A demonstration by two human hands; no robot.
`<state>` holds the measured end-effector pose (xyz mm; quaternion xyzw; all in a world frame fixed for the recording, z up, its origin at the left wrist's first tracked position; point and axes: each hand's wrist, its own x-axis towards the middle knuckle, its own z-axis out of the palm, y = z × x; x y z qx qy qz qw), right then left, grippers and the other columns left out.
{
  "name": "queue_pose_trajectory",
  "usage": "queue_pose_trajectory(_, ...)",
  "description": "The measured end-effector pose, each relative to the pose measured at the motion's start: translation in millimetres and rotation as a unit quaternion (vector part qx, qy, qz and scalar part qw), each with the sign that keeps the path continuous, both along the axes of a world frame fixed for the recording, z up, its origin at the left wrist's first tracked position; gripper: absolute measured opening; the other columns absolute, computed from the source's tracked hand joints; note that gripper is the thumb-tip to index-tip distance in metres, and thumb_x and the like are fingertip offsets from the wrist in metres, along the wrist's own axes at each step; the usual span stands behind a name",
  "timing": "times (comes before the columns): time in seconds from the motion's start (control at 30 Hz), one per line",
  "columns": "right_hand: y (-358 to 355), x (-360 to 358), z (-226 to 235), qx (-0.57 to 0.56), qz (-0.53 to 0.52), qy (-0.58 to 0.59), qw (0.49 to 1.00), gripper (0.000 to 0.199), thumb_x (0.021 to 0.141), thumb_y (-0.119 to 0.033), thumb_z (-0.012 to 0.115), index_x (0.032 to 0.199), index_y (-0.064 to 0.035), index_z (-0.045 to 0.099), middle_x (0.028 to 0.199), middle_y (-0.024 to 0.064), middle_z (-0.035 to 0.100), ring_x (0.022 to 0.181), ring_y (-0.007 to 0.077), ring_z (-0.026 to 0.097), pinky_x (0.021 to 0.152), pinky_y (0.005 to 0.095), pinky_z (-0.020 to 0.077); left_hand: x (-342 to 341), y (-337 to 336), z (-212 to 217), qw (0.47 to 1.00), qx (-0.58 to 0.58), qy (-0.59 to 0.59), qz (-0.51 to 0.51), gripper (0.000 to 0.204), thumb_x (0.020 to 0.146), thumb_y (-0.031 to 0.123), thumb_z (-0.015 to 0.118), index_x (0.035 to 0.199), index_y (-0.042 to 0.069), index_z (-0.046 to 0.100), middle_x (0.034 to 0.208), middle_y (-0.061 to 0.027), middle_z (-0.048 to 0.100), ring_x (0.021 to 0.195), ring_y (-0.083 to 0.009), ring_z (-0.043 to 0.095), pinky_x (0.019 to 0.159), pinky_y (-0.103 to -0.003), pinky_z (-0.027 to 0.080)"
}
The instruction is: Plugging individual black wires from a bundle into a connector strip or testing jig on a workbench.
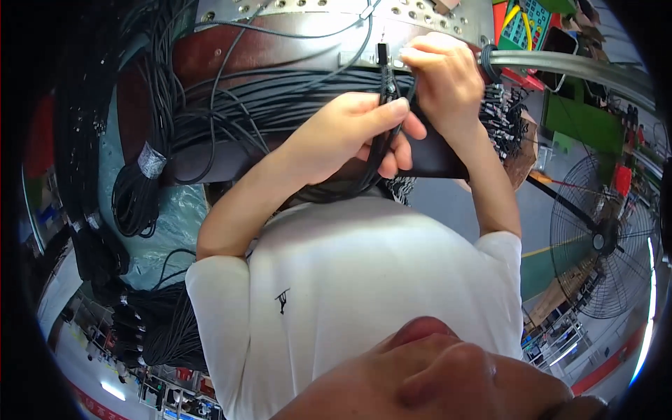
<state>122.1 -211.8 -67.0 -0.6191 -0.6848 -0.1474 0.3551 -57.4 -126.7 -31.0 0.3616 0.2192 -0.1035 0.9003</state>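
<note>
My left hand (360, 133) is closed round a few black cables (376, 155), with the thumb pressed over them. Their upper part stands up past the thumb to a black connector end (382, 54) with a thin tip. Just right of that end is my right hand (448, 80), its fingers curled in a pinch. A dark cable runs up close beside its palm, but what the fingertips grip is too small to make out. Behind both hands, many loose black cables (280, 91) lie along the dark red-brown bench edge (231, 52).
A perforated metal plate (280, 8) tops the bench. At left hangs a taped cable bundle (150, 161) over clear plastic wrap (178, 217). A curved metal bar (560, 61), cable ends with connectors (502, 115) and a large caged fan (598, 238) are at right. Yellow-handled pliers (514, 17) lie back right.
</note>
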Motion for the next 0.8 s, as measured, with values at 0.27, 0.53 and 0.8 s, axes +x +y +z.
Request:
queue_pose_trajectory(0.27,-6,8,-8,-0.166,0.012,0.076,0.983,0.014,0.076,0.002,0.066,0.086,-0.0031,0.060,0.082,0.0116,0.061,0.079,0.0299,0.061,0.070,0.0363,0.0502,-3,-5,-7,0.983,0.064,-0.026,0.172,0.030,0.104,0.034,0.038,0.108,0.007,0.050,0.058,0.0053,0.035,0.050,-0.0034,0.028,0.045,-0.020,0.027)
queue_pose_trajectory(0.53,5,5,8,-0.205,0.035,0.019,0.978,0.013,0.073,0.002,0.063,0.081,-0.0031,0.054,0.079,0.0105,0.055,0.076,0.0297,0.056,0.068,0.0380,0.0471,-5,-3,-18,0.979,-0.102,-0.056,0.165,0.023,0.101,0.028,0.045,0.097,0.007,0.055,0.060,0.0069,0.035,0.051,-0.0030,0.027,0.046,-0.020,0.023)
queue_pose_trajectory(0.8,-7,8,4,0.024,-0.010,-0.056,0.998,0.027,0.073,-0.015,0.069,0.098,-0.0091,0.063,0.091,0.0018,0.061,0.082,0.0205,0.060,0.072,0.0333,0.0499,6,-7,-20,0.977,-0.107,-0.083,0.163,0.023,0.101,0.029,0.047,0.098,0.008,0.056,0.060,0.0086,0.032,0.050,-0.0021,0.023,0.044,-0.020,0.018)
